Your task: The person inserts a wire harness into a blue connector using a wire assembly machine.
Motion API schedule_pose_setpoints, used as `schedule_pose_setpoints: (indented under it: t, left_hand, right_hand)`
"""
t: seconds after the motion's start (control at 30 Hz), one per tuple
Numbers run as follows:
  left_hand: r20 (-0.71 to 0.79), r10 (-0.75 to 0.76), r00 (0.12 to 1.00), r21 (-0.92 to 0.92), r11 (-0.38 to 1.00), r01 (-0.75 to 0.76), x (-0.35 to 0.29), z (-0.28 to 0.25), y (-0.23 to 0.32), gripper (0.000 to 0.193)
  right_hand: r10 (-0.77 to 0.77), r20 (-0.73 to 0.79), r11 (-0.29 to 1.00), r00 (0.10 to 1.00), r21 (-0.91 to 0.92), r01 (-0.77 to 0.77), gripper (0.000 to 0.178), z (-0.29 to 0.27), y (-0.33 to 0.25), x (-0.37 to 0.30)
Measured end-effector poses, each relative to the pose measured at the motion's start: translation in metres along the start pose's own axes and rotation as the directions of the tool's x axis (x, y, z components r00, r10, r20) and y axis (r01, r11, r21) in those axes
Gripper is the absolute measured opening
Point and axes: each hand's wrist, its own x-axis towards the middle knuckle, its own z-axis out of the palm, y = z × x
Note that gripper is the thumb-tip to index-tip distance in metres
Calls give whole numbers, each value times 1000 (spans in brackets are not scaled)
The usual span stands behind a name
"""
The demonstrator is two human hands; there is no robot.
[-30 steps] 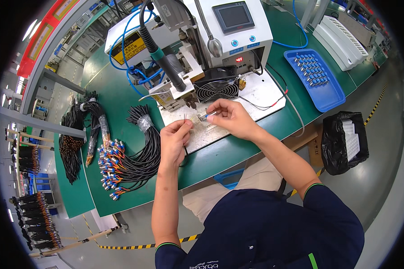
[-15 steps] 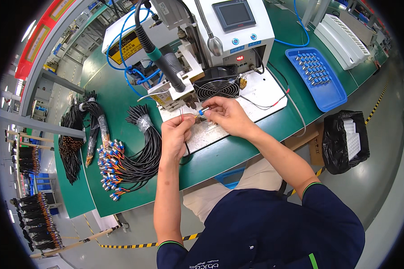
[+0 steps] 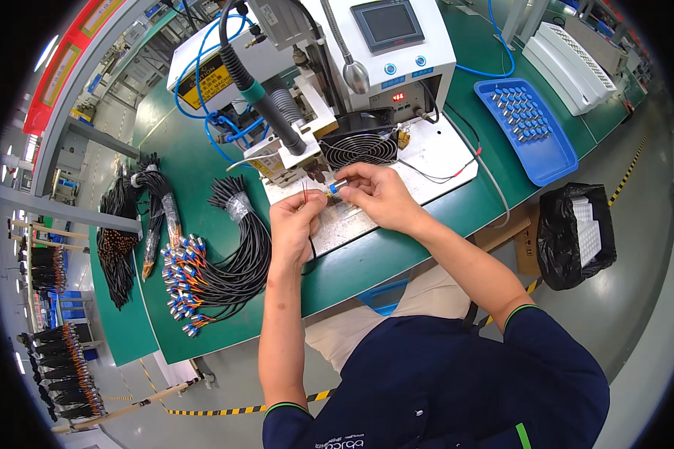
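My left hand [image 3: 298, 218] pinches the stripped end of a black cable, whose thin red wire sticks up past the fingertips. Between thumb and fingers of my right hand [image 3: 378, 196] is a small blue and silver connector [image 3: 336, 187]. The wire ends and the connector meet just under the tip of the soldering machine [image 3: 316, 166]; whether they touch I cannot make out. Below my left hand the black cable [image 3: 311, 251] hangs down. Left of that hand lies a bundle of black cables [image 3: 251, 247] with blue and silver connectors [image 3: 183, 280] on orange and red wires.
A blue tray [image 3: 554, 161] at the right holds rows of loose connectors. More black cable bundles [image 3: 117, 239] lie at the far left. A fan [image 3: 359, 146] stands behind my hands, beside a metal lamp arm [image 3: 356, 75]. A black-lined bin [image 3: 558, 239] is right of the table.
Both hands keep their hold and stay almost in place. The connector and wire ends have shifted very slightly under the machine's tip.
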Motion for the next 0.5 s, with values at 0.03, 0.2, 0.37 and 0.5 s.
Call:
schedule_pose_setpoints:
  t: [0.03, 0.2, 0.37, 0.5]
  left_hand:
    - [-10, 6, 1000, 7, 1000, -6, 0, 1, -1, 10]
    - [-30, 24, 999, 20, 1000, -24, 0, 3, -3, 9]
    - [-40, 20, 999, 20, 1000, -19, 0, 4, -2, 8]
    - [-42, 21, 999, 14, 1000, -21, 0, 3, -2, 7]
  right_hand:
    - [-1, 1, 1000, 1000, 1, 1, 27, 0, -1, 0]
    - [6, -3, 1000, 1000, -8, -6, 27, 0, 0, -1]
    - [-38, -28, 999, 999, 0, 38, 26, 2, 4, 0]
    - [-64, -62, 998, 996, 15, 65, 25, 4, 2, 0]
